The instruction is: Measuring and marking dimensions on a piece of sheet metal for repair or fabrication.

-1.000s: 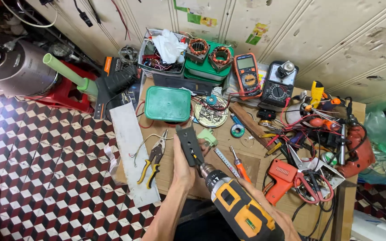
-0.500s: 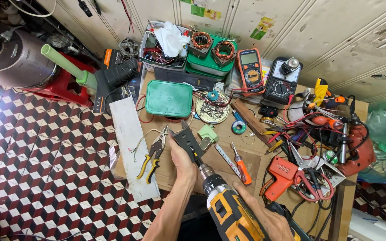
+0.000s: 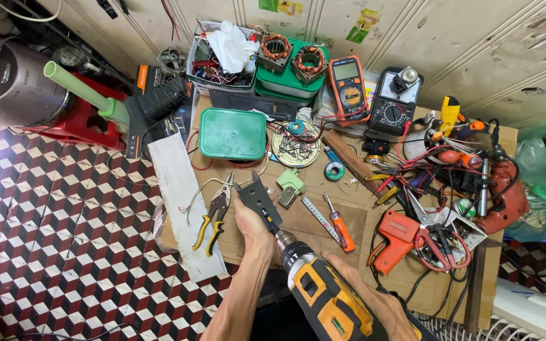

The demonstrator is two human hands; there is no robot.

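Since half a second ago my left hand (image 3: pixel 254 230) has lifted slightly, fingers clamped on the dark bracket (image 3: pixel 257 199) at centre frame; my right hand (image 3: pixel 380 309) grips the drill (image 3: pixel 323 293). If the bit catches, I judge the bracket could twist free.

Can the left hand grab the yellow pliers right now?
Probably not yet: the left hand is busy holding a black part against the drill. The yellow pliers lie uncovered just beside it.

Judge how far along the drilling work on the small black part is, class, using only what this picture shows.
Done: the left hand grips the black part over the wooden bench, and the drill bit meets it. In hand: the right hand holds the yellow cordless drill. Left: whether a hole or screw is finished cannot be seen.
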